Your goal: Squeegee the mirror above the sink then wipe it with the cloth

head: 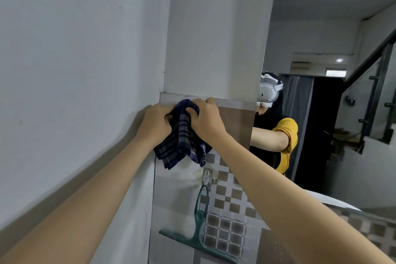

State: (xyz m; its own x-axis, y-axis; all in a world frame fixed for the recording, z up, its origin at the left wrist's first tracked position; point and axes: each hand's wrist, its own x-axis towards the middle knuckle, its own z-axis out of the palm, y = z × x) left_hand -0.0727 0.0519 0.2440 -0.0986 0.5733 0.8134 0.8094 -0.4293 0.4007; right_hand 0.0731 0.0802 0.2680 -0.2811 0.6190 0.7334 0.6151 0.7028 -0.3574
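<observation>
Judging by how things lie, the squeegee stage looks finished and the wiping stage is only just starting. The green squeegee [198,229] is in nobody's hand: it appears low in the mirror [233,126], hanging by its handle loop from a small clear hook [206,176] against checkered tile (whether that is the tool itself or only its reflection is hard to tell from this angle). Both hands are busy with the dark blue plaid cloth [182,137] up near the mirror's top left corner, just beside the white wall [75,60]. The left hand [155,123] has its grip closed on the cloth's left side, fingers curled into the fabric; the right hand [206,119] has its grip pinched on the upper right of the bunch, thumb and fingers gathering it. The cloth is bunched between the two hands with its loose corners drooping below them, so it seems to be getting folded or gathered into a pad rather than pressed flat on the glass; whether it touches the mirror at all cannot be told. What is left, as I read it, is nearly the whole wipe: the tall pane stretching down and to the right shows no cloth on it. No streaks or droplets can be made out on the glass, so how clean the squeegee left it stays unclear. The sink is not in view.
</observation>
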